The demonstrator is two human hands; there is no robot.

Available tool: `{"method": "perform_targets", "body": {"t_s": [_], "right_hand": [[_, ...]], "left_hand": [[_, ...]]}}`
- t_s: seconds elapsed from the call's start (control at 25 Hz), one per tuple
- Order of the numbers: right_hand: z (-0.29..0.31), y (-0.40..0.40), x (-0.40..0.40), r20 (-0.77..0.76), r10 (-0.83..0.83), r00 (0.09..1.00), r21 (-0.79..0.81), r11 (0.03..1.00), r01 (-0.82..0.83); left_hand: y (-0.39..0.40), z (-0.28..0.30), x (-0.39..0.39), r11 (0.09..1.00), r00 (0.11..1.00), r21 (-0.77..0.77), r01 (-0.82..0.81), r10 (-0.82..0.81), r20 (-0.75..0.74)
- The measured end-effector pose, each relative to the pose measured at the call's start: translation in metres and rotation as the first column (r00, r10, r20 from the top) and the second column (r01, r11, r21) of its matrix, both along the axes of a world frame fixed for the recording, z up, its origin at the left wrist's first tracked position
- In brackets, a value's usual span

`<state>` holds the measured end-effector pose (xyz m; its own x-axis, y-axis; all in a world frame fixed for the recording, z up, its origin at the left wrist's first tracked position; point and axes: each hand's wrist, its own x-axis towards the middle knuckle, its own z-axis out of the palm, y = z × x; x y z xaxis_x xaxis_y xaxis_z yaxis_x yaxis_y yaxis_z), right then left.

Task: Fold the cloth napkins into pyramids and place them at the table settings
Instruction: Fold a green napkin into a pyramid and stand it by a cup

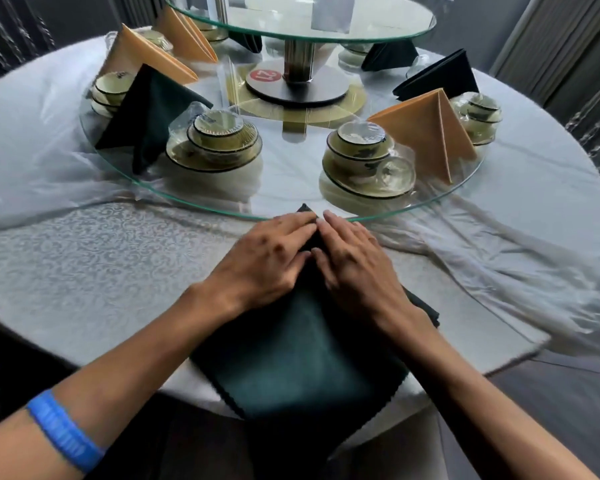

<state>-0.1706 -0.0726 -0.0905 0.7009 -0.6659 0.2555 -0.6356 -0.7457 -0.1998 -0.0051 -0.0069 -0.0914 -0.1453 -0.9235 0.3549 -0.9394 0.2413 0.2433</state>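
both hands lie flat, palms down and fingers together, pressing on a dark green napkin (298, 355) at the near edge of a round table (84, 271). left hand (267, 258) and right hand (354, 265) sit side by side, nearly touching, fingertips angled toward each other near the napkin's far point; neither grips anything. the napkin's far end narrows to a point that just reaches the rim of a large glass turntable (291, 188). its wide near end spreads toward the person and hangs slightly over the table edge. a second fold of the same dark cloth shows beneath the right wrist. a blue wristband (65, 433) circles the left forearm.

the table wears a pale patterned tablecloth, with thin clear plastic sheeting (482, 251) rumpled on it to the right and along the turntable's rim.

on the turntable stand finished napkin pyramids beside stacked cup-and-saucer sets wrapped in plastic film. a dark green pyramid (149, 116) stands on the left, next to a wrapped set (215, 140). an orange pyramid (430, 129) stands on the right, next to another wrapped set (364, 154). more orange pyramids (142, 53) stand at the far left, and more dark ones (444, 76) at the far right. a metal post rises from the centre to a smaller upper glass tier (291, 19), with a red disc marked 21 (265, 76) at its base.
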Motion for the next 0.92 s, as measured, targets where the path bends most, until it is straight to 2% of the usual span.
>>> {"method": "perform_targets", "body": {"t_s": [0.08,0.12,0.2,0.32,0.44,0.52,0.6,0.64,0.72,0.76,0.84,0.92], "right_hand": [[-0.008,-0.002,-0.017,-0.218,-0.027,0.975,0.17,0.983,0.066],[-0.012,-0.003,-0.033,-0.289,-0.038,0.957,0.187,0.978,0.095],[-0.014,0.004,-0.071,-0.362,-0.041,0.931,0.169,0.98,0.108],[-0.013,0.025,-0.123,-0.392,-0.055,0.918,0.169,0.977,0.131],[-0.008,0.03,-0.133,-0.245,-0.094,0.965,0.073,0.991,0.115],[-0.001,0.018,-0.108,0.012,-0.103,0.995,0.035,0.994,0.103],[0.008,-0.002,-0.069,0.228,-0.182,0.957,0.232,0.964,0.128],[0.013,-0.012,-0.052,0.254,-0.229,0.94,0.352,0.927,0.131],[0.018,-0.03,-0.028,0.219,-0.23,0.948,0.532,0.843,0.082],[0.019,-0.035,-0.021,0.21,-0.198,0.957,0.602,0.798,0.033],[0.022,-0.043,-0.012,0.218,-0.187,0.958,0.67,0.742,-0.007],[0.026,-0.05,-0.003,0.268,-0.293,0.918,0.714,0.7,0.015]], "left_hand": [[0.016,-0.017,0.017,0.987,0.996,0.148,0.061,-0.069,0.052],[0.03,-0.025,0.03,0.979,0.994,0.195,0.053,-0.071,0.088],[0.069,-0.034,0.056,0.974,0.992,0.224,0.035,-0.06,0.108],[0.131,-0.038,0.077,0.977,0.999,0.209,0.031,-0.036,0.02],[0.143,-0.024,0.075,0.99,0.996,0.135,-0.026,0.038,-0.085],[0.118,-0.003,0.061,0.986,0.967,0.084,-0.145,0.159,-0.198],[0.078,0.015,0.045,0.942,0.882,0.2,-0.27,0.325,-0.341],[0.058,0.02,0.04,0.905,0.83,0.324,-0.276,0.395,-0.394],[0.024,0.022,0.034,0.827,0.705,0.544,-0.138,0.468,-0.532],[0.012,0.023,0.033,0.801,0.671,0.595,-0.073,0.48,-0.564],[-0.002,0.025,0.037,0.786,0.668,0.618,-0.026,0.474,-0.574],[-0.011,0.03,0.043,0.812,0.599,0.584,0.011,0.462,-0.654]]}}
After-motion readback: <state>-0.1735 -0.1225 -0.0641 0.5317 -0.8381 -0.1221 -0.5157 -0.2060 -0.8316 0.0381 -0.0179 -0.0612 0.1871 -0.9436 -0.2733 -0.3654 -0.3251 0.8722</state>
